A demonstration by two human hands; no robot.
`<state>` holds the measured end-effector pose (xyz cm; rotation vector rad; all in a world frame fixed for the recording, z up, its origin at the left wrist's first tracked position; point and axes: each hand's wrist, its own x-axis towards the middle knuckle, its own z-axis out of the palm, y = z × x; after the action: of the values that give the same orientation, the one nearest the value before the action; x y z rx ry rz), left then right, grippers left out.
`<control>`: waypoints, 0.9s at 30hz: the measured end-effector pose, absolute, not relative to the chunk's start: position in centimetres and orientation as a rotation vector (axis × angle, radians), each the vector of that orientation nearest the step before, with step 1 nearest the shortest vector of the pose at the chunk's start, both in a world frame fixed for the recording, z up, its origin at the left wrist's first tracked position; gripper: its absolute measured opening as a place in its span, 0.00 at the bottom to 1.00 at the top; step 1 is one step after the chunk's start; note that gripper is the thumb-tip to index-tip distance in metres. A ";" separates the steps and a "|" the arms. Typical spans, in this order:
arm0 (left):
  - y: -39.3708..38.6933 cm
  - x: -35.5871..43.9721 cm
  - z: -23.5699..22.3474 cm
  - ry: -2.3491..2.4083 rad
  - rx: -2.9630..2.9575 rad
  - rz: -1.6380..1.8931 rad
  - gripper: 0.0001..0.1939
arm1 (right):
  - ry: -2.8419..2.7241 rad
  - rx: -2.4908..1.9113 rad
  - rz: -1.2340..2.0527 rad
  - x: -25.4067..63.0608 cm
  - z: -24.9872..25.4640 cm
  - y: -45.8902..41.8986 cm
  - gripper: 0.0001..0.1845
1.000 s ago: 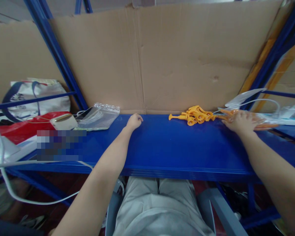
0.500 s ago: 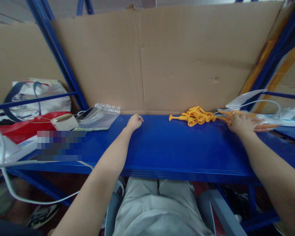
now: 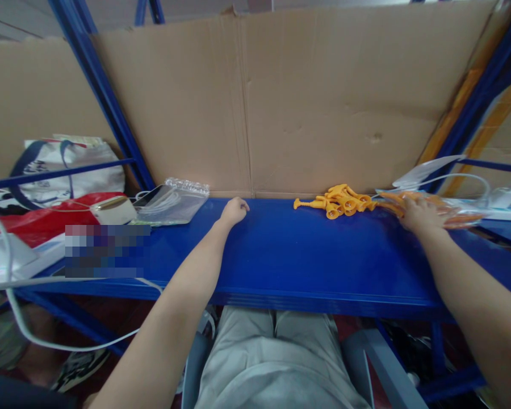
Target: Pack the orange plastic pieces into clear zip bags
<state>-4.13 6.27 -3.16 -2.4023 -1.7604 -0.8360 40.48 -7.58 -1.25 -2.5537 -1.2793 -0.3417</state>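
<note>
My left hand (image 3: pixel 233 211) rests on the blue shelf (image 3: pixel 281 255) near its back edge, fingers curled into a loose fist with nothing visible in it. My right hand (image 3: pixel 421 214) lies at the right on a clear plastic bag (image 3: pixel 455 213) holding orange parts, its fingers down on the bag. A small pile of orange plastic pegs (image 3: pixel 338 201) lies loose on the shelf just left of that hand, against the cardboard backing (image 3: pixel 323 102).
A stack of clear zip bags (image 3: pixel 174 201) lies left of my left hand. Further left are a red item (image 3: pixel 38 224), a white tote bag (image 3: pixel 63 167) and a white cable (image 3: pixel 21 326). Blue rack posts (image 3: pixel 102 96) stand at both sides.
My right hand has slid a little to the right and further onto the bag of orange parts. My left hand has stayed where it was.
</note>
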 end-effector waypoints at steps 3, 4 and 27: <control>6.3 -4.1 -3.1 -1.768 -2.411 -0.823 0.20 | -1.301 -2.555 -0.338 41.0 -1.3 -7.6 0.28; 6.3 -4.1 -3.1 -1.769 -2.414 -0.824 0.20 | -1.313 -2.555 -0.339 41.1 -1.3 -7.6 0.28; 4.6 -5.9 -3.0 -2.560 -1.580 -0.719 0.38 | -2.544 -1.224 -0.960 34.6 -5.3 -1.7 0.26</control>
<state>-5.94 4.61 -3.00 -1.5798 -2.5595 -0.7194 34.56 -1.72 -5.26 -1.2245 -2.5438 -0.9596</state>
